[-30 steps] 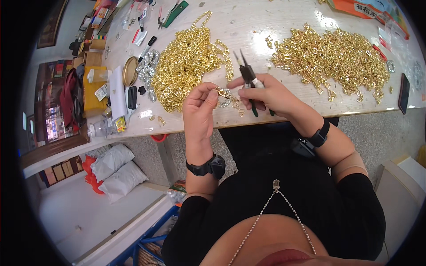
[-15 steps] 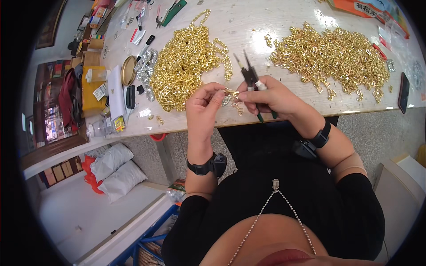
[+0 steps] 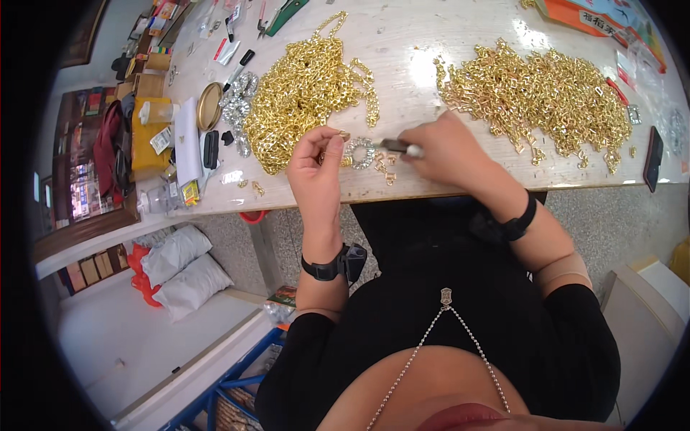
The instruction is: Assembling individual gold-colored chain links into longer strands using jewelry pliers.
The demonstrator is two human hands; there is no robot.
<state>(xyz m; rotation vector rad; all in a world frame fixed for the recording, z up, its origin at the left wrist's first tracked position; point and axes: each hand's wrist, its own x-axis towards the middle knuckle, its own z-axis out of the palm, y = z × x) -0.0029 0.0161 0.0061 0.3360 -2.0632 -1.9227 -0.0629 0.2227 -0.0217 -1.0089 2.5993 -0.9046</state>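
My left hand (image 3: 316, 161) pinches a small gold link (image 3: 344, 134) between thumb and fingertips, just above the table. Beside it, my right hand (image 3: 445, 152) is closed around a pair of pliers (image 3: 392, 146); their dark jaws point left and look blurred, and the handles are mostly hidden by the palm. Between the two hands lies a silver chain ring (image 3: 362, 153), with several loose gold links (image 3: 389, 167) scattered next to it. A large heap of gold chain (image 3: 295, 108) sits just beyond my left hand. A wide pile of gold links (image 3: 546, 93) spreads at the right.
At the left stand a round gold lid (image 3: 209, 109), silver chain (image 3: 237, 108) and a black marker (image 3: 239, 68). Green-handled pliers (image 3: 286, 16) lie at the back. A phone (image 3: 652, 158) rests near the right table edge, below an orange plastic bag (image 3: 586, 18).
The pliers in my right hand have swung from pointing away to pointing left. My right hand has turned knuckles up and parted from my left, which shifted slightly left with the gold link.
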